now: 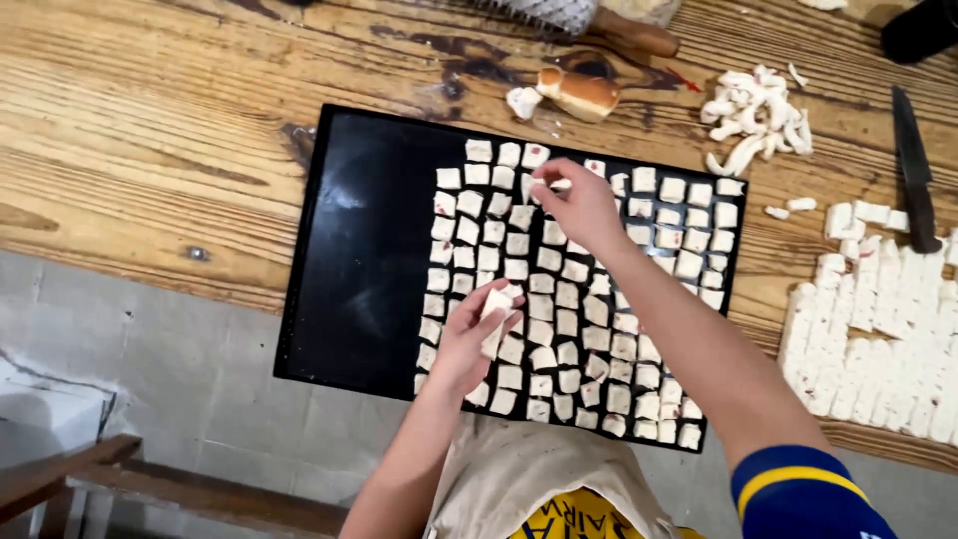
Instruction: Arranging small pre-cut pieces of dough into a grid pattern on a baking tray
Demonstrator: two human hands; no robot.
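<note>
Over a black baking tray point(349, 289) of dough squares, the right hand point(584, 205) pinches one square point(544, 186) while the left hand point(469, 339) holds a small stack point(496, 302) in a closed grip.

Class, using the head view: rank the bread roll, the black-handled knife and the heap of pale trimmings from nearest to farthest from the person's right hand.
From the right hand:
1. Bread roll, just above the tray.
2. Heap of pale trimmings, upper right of it.
3. Black-handled knife, far right on the table.

Dough squares point(559, 299) in rows on tray point(339, 260); tray on table point(150, 110); knife point(913, 170) right; cut pile point(878, 329) right.
</note>
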